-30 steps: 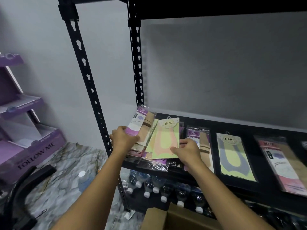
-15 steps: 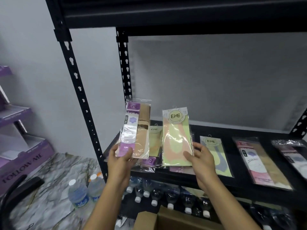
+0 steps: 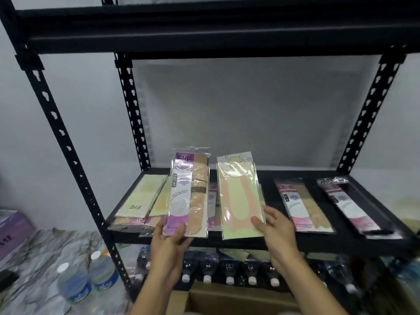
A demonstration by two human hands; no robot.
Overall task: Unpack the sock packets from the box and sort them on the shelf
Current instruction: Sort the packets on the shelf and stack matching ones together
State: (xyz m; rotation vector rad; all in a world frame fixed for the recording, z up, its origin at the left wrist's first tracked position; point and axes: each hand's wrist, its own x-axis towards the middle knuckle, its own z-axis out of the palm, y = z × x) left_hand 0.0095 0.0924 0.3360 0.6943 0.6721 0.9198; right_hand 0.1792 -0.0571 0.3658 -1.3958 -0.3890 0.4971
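Observation:
My left hand (image 3: 169,243) grips the bottom of a purple-and-beige sock packet (image 3: 189,192), held upright in front of the black shelf (image 3: 284,243). My right hand (image 3: 273,226) pinches the lower right edge of a yellow-green and peach sock packet (image 3: 238,196), also upright. On the shelf lie a loose pile of yellow and peach packets (image 3: 142,200) at the left, a pink packet (image 3: 302,205) and a dark pink packet (image 3: 351,205) at the right. The cardboard box (image 3: 234,300) stands open below my arms.
Capped water bottles (image 3: 229,270) line the lower shelf, and two more bottles (image 3: 87,278) stand on the marble floor at the left. A purple display box (image 3: 12,233) sits at the far left. Black perforated uprights (image 3: 134,117) frame the shelf.
Both hands have lifted their packets from the left pile and hold them upright and apart. The view has shifted, so more of the shelf's right side shows.

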